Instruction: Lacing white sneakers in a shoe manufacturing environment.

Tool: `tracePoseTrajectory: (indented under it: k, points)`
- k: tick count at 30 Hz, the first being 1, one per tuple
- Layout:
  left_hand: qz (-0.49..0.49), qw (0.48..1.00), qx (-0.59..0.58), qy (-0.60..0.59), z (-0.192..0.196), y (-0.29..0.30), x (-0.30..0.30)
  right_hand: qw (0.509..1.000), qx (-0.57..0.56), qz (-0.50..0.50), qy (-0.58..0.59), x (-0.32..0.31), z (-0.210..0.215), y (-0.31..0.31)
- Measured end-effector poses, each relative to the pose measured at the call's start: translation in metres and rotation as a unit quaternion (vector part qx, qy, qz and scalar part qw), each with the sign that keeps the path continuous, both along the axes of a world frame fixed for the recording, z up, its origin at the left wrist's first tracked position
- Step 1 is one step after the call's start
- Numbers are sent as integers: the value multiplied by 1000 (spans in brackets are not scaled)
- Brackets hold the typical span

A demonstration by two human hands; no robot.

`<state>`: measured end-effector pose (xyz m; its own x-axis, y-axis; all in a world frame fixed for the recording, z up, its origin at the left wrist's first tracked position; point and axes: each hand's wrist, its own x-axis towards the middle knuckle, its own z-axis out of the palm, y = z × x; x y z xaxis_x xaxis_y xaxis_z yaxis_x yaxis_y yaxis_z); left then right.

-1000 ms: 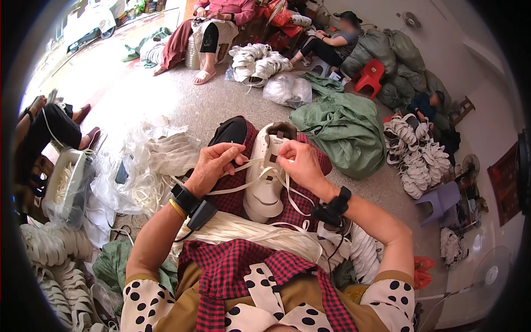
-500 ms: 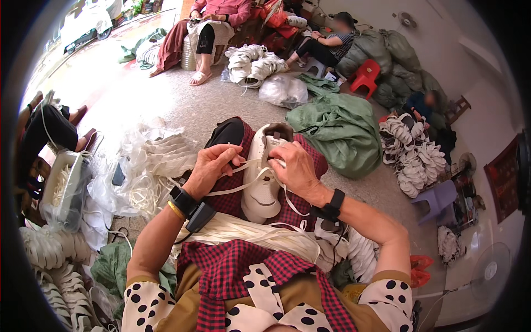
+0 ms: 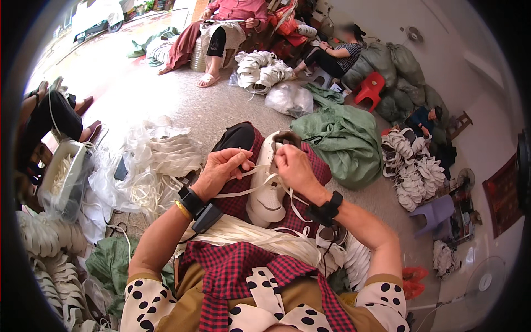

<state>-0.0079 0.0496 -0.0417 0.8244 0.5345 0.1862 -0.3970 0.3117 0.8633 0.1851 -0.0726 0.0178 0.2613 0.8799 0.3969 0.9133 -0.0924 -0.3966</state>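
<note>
A white sneaker rests on my lap, its toe toward me and its opening away. A flat cream shoelace runs across its front, with loose loops hanging on both sides. My left hand is left of the sneaker, thumb and forefinger pinched on a strand of lace. Over the eyelets on the sneaker's right side, my right hand is closed on the lace, its fingertips partly hidden by the knuckles. A bundle of cream laces lies across my lap, nearer my body.
A green sack lies beyond my right knee. Plastic-wrapped white shoe parts and a bin of laces stand left. Piled shoes and a purple stool are at right. Several people sit around the room.
My right hand has closed further and shifted slightly toward the sneaker's opening. The left hand keeps its pinch on the lace. The whole view has shifted a little.
</note>
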Motion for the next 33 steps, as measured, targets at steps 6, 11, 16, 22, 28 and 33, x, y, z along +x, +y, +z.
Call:
tracePoseTrajectory:
  k: [6,11,16,22,28,33]
  points:
    - [-4,1000,8,13,5,-1,-2,987,9,55,151,13,32,23]
    - [8,997,49,60,14,-4,2,904,-13,250,347,-28,114,73]
    - [28,996,67,56,14,-5,0,901,-9,255,350,-35,148,84]
    - [72,959,269,56,38,-25,8,914,-48,266,301,-2,122,66]
    - [38,962,267,48,58,-28,29,985,-89,137,63,66,49,25]
    - [59,911,386,135,77,-35,41,984,-63,121,111,71,6,-2]
